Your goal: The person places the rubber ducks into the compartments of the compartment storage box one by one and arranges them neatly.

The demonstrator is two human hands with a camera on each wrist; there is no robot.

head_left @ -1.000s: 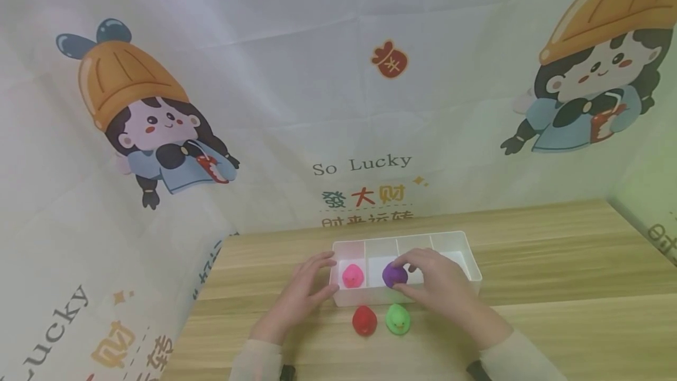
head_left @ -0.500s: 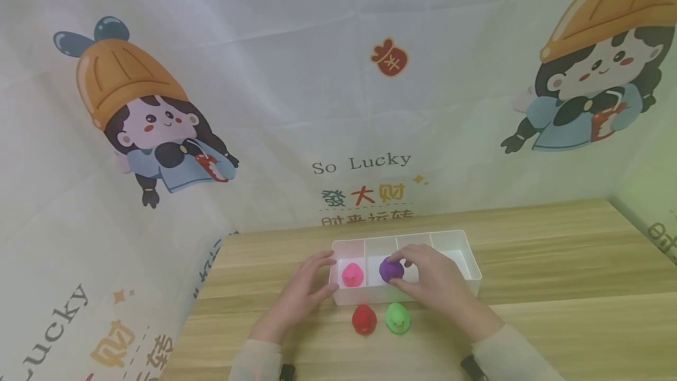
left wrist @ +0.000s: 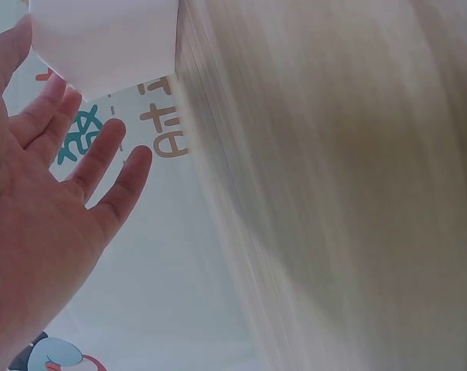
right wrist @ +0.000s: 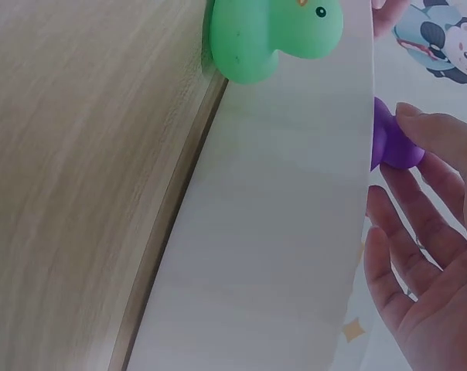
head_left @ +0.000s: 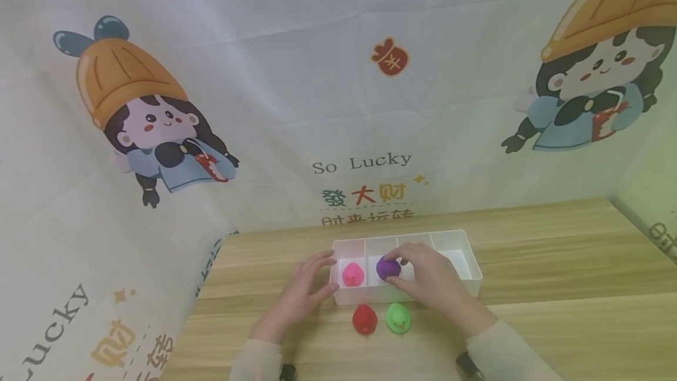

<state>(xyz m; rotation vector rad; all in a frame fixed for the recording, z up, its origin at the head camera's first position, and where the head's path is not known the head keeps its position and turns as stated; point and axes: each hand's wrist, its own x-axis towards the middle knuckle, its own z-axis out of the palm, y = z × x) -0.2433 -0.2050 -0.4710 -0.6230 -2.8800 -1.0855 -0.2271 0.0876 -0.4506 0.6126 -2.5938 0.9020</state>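
Observation:
A white divided box (head_left: 365,296) stands on the table. My right hand (head_left: 436,280) pinches a purple toy duck (head_left: 388,268) between thumb and fingers, inside the second compartment from the left. In the right wrist view the duck's head (right wrist: 404,150) shows above the box wall; its lower part is hidden. A pink duck (head_left: 352,275) sits in the leftmost compartment. At the box's left end, my left hand (head_left: 304,288) rests thumb and fingertips against the corners, its fingers mostly straight (left wrist: 102,158). A red duck (head_left: 365,319) and a green duck (head_left: 398,318) stand in front.
The wooden table (head_left: 555,257) stretches out to the right of the box. Behind it hangs a pale printed cloth (head_left: 296,104) with cartoon figures and lettering, which also closes off the left and right sides.
My right hand has moved slightly left and back with the purple duck, bringing it nearer the divider beside the pink duck. The left hand and the other ducks stay in place.

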